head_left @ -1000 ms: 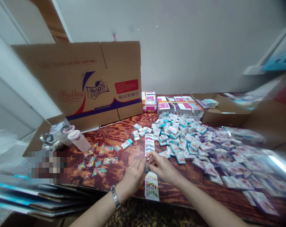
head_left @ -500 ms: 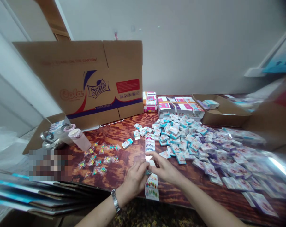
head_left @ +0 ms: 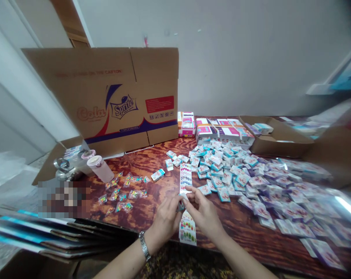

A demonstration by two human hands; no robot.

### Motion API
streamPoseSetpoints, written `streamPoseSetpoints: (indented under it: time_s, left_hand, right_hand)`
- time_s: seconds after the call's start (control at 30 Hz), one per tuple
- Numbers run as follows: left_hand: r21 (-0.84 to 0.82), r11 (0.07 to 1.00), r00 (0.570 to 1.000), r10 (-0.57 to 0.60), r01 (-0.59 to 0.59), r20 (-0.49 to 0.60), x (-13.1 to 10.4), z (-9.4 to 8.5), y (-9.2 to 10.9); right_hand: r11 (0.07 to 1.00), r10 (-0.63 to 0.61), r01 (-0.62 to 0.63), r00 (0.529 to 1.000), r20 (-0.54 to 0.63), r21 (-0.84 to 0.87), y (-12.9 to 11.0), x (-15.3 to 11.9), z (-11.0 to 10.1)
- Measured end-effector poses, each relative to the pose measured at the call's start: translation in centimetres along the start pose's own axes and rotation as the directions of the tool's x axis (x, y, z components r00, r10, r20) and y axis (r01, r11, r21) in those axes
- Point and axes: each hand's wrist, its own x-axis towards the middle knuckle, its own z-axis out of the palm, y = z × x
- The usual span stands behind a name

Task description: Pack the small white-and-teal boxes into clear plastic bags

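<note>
Both hands meet over a strip of printed sticker sheets near the table's front edge. My left hand, with a metal watch band at its wrist, is closed around a small box, mostly hidden by the fingers. My right hand pinches at the same box from the other side, its thumb and fingertips against it. A small white-and-blue box lies alone beyond my left hand. Small clear packets of colourful candies are scattered to the left. A large heap of small boxes spreads to the right.
A tall cardboard carton stands at the back left. In front of it is a pink bottle. Strapped bundles of printed packaging and an open carton are behind the heap. Flattened cardboard is stacked at left front.
The view has shifted slightly, so things sit a little farther right. My right hand's fingers have drawn in and turned at the small box; my left hand keeps its hold.
</note>
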Motion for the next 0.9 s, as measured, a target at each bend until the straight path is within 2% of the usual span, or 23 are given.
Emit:
streamPoseSetpoints:
  time_s: [0.2, 0.33, 0.4, 0.47, 0.53, 0.67, 0.8, 0.9]
  left_hand:
    - [0.069, 0.997, 1.000, 0.017, -0.016, -0.010, -0.4, -0.1, -0.5]
    - [0.086, 0.995, 0.997, -0.046, 0.050, -0.054, -0.9, 0.4, -0.7]
    - [0.106, 0.992, 0.996, -0.055, 0.062, -0.064, -1.0, 0.7, -0.7]
    - [0.139, 0.989, 0.997, -0.045, 0.053, -0.060, -1.0, 0.8, -0.7]
    - [0.177, 0.983, 0.998, -0.032, 0.042, -0.058, -0.9, 0.9, -0.5]
    - [0.223, 0.974, 0.996, -0.026, 0.045, -0.085, -0.8, 0.9, -0.2]
    - [0.196, 0.975, 0.990, -0.089, 0.108, -0.106, -0.8, 0.9, 0.0]
    - [0.191, 0.973, 0.988, -0.107, 0.127, -0.108, -0.8, 0.8, 0.0]
  right_hand:
    - [0.949, 0.123, -0.127, 0.992, 0.033, 0.289, 0.2, 0.1, 0.9]
    - [0.933, 0.168, -0.159, 0.986, -0.002, 0.324, 0.4, 0.3, 1.6]
    - [0.952, 0.158, -0.142, 0.987, -0.038, 0.271, 0.6, 0.3, 1.9]
    - [0.986, 0.101, -0.088, 0.992, -0.082, 0.144, 0.7, 0.2, 2.1]
    - [1.000, -0.001, -0.003, 0.992, -0.125, -0.030, 0.6, -0.2, 2.3]
    - [0.947, -0.214, 0.173, 0.969, -0.127, -0.272, 0.7, -1.7, 3.0]
    - [0.891, -0.339, 0.275, 0.932, -0.126, -0.361, 1.2, -3.0, 3.9]
    - [0.929, -0.268, 0.223, 0.956, -0.123, -0.294, 1.3, -3.1, 4.0]
